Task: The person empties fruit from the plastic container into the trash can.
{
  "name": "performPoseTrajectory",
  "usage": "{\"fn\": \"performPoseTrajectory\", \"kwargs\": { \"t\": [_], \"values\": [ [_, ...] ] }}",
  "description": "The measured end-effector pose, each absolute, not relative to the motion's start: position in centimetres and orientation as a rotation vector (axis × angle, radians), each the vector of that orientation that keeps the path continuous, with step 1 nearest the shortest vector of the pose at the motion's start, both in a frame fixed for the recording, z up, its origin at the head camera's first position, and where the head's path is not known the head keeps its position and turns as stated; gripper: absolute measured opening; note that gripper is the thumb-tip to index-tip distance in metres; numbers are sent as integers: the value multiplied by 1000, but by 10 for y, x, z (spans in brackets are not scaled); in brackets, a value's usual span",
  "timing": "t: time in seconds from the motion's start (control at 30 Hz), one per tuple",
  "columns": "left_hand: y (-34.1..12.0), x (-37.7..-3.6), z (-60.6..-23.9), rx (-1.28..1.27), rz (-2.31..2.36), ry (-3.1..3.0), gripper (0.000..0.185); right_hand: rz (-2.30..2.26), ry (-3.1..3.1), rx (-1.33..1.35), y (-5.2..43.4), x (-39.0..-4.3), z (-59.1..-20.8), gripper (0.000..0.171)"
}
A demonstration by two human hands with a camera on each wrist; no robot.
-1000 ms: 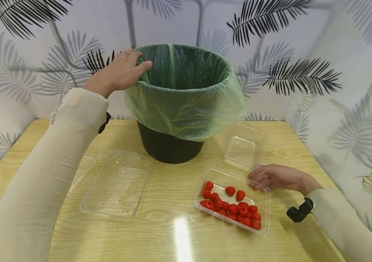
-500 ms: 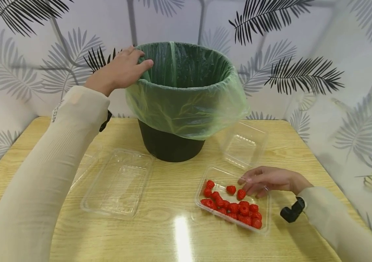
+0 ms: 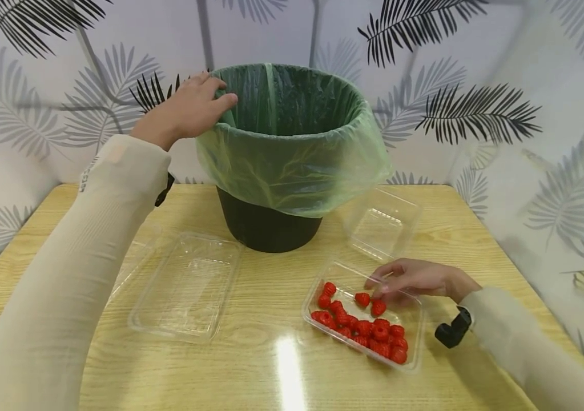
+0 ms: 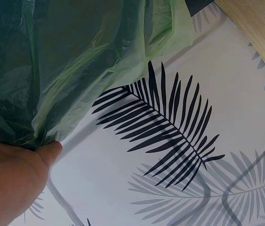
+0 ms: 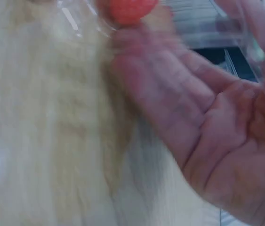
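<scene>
My left hand (image 3: 186, 111) grips the left rim of a black trash bin (image 3: 271, 222) lined with a green bag (image 3: 292, 165). In the left wrist view, the left thumb (image 4: 50, 153) presses against the gathered bag. My right hand (image 3: 415, 278) holds the far right wall of a clear plastic container (image 3: 308, 311), its thumb and fingers on either side of the wall. Red raspberries (image 3: 363, 330) lie in the container, mostly along its near side. The right wrist view is blurred; one raspberry (image 5: 131, 8) shows beyond the fingers.
A second clear container (image 3: 186, 291) lies on the table (image 3: 250, 354) at the left, beside a clear plastic piece (image 3: 135, 257) partly behind my sleeve. Another clear container (image 3: 381, 222) stands right of the bin. A leaf-patterned wall (image 3: 292, 28) rises behind.
My right hand has moved left from beside the container onto its far right wall. The container has shifted slightly. My left hand stays at the bin's rim.
</scene>
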State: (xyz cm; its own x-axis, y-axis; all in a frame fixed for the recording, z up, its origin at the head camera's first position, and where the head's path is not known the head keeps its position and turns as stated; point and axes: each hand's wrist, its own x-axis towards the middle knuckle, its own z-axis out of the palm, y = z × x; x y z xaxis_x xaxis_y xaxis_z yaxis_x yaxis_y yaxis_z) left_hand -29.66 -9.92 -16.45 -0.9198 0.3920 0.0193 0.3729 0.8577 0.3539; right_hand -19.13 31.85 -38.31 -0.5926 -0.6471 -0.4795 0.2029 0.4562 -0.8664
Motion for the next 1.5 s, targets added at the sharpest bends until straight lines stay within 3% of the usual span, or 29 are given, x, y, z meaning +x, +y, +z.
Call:
{"fn": "performPoseTrajectory", "kwargs": {
  "t": [0.47,0.83,1.03,1.23,1.5],
  "values": [
    [-101,-299,-170,622,570,2973,67,-1070,1999,-488,293,-186,-376,32],
    [-102,-298,-169,616,587,2968,67,-977,2090,-342,277,-178,-355,13],
    [-102,-298,-168,615,587,2972,66,-976,2081,-268,276,-178,-349,20],
    [-101,-298,-168,624,582,2970,66,-1127,1921,-233,283,-178,-360,44],
    [-101,-298,-166,634,575,2982,66,-1295,1637,-288,293,-178,-373,61]
  ]
}}
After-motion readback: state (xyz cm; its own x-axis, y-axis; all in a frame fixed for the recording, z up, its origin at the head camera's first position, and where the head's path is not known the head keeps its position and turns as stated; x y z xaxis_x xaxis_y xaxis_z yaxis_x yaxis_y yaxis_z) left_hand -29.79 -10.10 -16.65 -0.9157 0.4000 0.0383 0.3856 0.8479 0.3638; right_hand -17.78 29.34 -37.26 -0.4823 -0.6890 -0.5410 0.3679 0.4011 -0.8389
